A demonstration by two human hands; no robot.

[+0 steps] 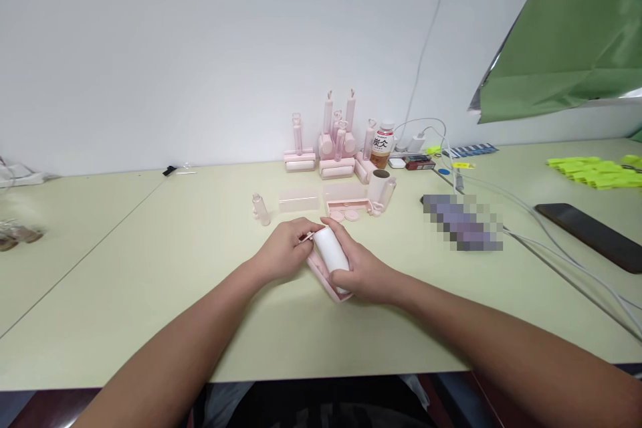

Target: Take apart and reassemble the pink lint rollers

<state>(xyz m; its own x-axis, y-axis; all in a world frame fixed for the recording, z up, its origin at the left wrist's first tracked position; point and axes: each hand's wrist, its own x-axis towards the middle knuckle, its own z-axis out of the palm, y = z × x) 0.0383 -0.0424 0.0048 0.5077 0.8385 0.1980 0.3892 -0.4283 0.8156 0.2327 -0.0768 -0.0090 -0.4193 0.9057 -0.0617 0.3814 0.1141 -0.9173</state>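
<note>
Head view, landmark: the white cylindrical roller [331,251], lying near the middle of the pale green table [150,267].
Container: the roller sits in a shallow pink plastic tray [326,281]; only this roller shows inside it.
Your right hand [364,271]: fingers curled around the roller's near end and the tray's edge, gripping both.
Your left hand [283,251]: fingertips pinched together on a thin pink stem [305,239] at the roller's far end.
Long axis: the roller runs from near right to far left, its far end pointing towards the wall.
Beyond the roller: a small clear bottle [261,208], a clear rectangular lid [299,200], a flat pink tray of round discs [346,204] and a white roll [380,190] standing upright.
Farther back: a cluster of upright pink roller handles [331,137] at the wall.
Right of the roller: white cables [552,247] and a dark phone [592,235], well apart.
Open room: bare table left of the roller and between it and the near edge.
</note>
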